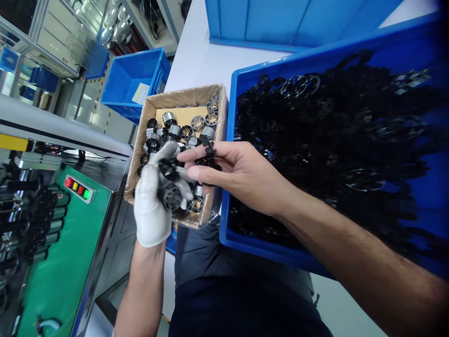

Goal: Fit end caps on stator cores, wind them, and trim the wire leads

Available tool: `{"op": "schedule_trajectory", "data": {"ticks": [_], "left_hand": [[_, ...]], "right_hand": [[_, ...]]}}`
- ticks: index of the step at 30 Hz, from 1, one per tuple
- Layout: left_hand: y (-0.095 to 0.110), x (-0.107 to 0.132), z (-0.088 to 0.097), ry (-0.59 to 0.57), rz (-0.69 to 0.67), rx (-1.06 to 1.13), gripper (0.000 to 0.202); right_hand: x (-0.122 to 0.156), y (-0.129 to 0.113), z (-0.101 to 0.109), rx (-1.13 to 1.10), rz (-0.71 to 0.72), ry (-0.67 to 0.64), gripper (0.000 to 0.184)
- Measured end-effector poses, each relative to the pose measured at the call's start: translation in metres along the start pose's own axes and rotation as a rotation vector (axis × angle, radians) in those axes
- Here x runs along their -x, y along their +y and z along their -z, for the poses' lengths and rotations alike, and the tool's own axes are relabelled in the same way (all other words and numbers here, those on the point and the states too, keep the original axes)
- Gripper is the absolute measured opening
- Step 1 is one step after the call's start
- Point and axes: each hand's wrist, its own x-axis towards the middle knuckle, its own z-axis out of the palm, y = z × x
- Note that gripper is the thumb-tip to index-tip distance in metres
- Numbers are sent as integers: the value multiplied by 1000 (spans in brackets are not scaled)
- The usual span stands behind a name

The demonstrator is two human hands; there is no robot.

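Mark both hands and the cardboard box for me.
Left hand point(150, 199): head view, middle of the white glove.
Right hand point(242, 174): head view, middle of the bare hand.
Cardboard box point(183, 98): head view, far wall's inner face.

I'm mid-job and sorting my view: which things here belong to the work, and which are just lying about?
In the job, it seems:
- black part in the right hand
- blurred dark parts in the gloved left hand
- cardboard box
- blue bin of black parts

Apparently just nearby:
- blue crate beyond the box
- paper inside it
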Motion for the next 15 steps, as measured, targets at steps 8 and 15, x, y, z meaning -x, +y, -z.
{"op": "schedule_trajectory", "data": {"ticks": [8, 15], "left_hand": [[-7, -5, 12, -81, -202, -209, 33], [-10, 3, 12, -23, -635, -540, 19]], "right_hand": [[4, -2, -3, -251, 11, -180, 9], [5, 1, -3, -131, 99, -178, 26]]}}
